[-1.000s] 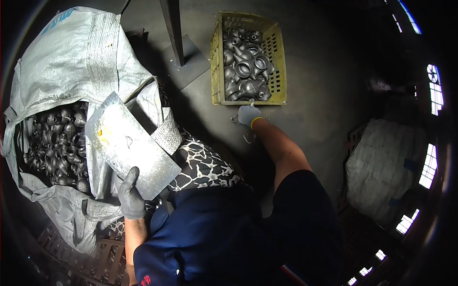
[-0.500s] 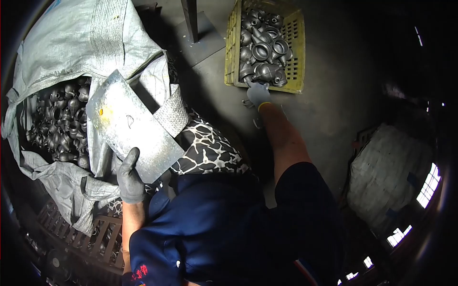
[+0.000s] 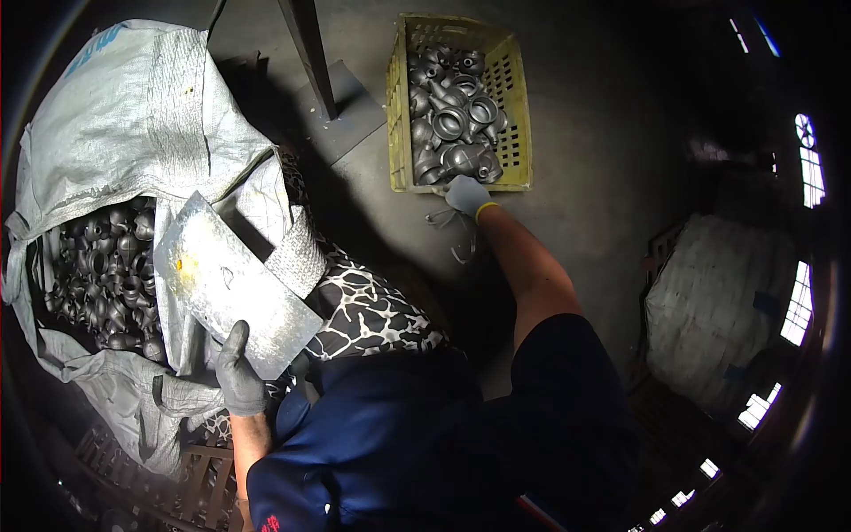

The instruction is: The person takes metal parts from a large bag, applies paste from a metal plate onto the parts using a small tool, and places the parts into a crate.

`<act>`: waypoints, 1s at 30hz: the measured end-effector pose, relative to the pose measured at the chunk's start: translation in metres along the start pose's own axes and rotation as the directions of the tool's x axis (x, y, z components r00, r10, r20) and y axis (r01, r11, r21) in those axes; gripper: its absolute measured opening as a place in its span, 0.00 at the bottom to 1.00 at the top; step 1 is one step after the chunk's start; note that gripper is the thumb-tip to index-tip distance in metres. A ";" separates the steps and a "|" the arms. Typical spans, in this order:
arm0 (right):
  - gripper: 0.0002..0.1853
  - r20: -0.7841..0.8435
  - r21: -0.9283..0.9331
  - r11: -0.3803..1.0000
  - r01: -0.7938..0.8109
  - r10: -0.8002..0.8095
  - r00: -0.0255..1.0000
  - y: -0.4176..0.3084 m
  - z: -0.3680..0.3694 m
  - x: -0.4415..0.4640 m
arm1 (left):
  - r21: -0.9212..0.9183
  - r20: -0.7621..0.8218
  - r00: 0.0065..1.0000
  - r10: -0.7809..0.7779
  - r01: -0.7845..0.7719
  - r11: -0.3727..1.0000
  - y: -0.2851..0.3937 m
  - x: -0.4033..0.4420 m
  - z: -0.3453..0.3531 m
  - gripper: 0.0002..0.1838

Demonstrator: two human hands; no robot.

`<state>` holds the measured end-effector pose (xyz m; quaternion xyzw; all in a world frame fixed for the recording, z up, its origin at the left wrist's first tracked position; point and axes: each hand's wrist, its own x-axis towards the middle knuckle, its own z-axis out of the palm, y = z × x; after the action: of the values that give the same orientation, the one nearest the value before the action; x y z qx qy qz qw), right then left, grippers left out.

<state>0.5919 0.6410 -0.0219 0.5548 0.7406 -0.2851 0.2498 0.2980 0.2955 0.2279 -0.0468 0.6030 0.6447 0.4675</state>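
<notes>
My left hand (image 3: 239,377), in a grey glove, grips the lower edge of a flat metal sheet (image 3: 235,279), thumb on top. The sheet slants across the front of a white woven sack (image 3: 115,115) filled with dark metal castings (image 3: 106,266). Farther off, my right hand (image 3: 467,195), gloved with a yellow cuff, is closed over the near rim of a yellow plastic crate (image 3: 523,142); its fingertips are partly hidden. Inside the crate lie several grey hollow metal castings (image 3: 450,122). A thin loop of cord or wire (image 3: 461,239) lies just below that hand.
A dark post (image 3: 310,58) rises from a flat base plate (image 3: 355,111) left of the crate. On the right sits a large pale covered bundle (image 3: 709,301). Slatted brown racking (image 3: 204,474) stands at the lower left, below the sack.
The whole view has shifted, so sack, post and crate appear lower and farther left. My right hand stays at the crate's near rim. My left hand keeps its hold on the sheet.
</notes>
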 end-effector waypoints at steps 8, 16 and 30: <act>0.21 -0.071 -0.212 0.977 -0.038 0.023 0.997 -0.032 0.015 -0.022 | 0.104 0.042 0.997 0.058 -0.062 0.993 -0.007 0.007 -0.012 0.21; 0.15 -0.109 -0.082 0.994 -0.068 0.059 0.992 -0.027 0.026 -0.012 | 0.075 0.039 0.998 0.043 -0.046 0.996 -0.005 0.001 -0.005 0.24; 0.12 0.112 -0.243 0.942 0.233 -0.212 0.971 0.029 0.048 0.006 | 0.080 0.025 0.991 0.132 -0.134 0.988 -0.008 0.001 -0.012 0.25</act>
<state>0.6207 0.6180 -0.0644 0.4184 0.8176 -0.2375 0.3162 0.2971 0.2850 0.2183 0.0191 0.6259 0.6498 0.4308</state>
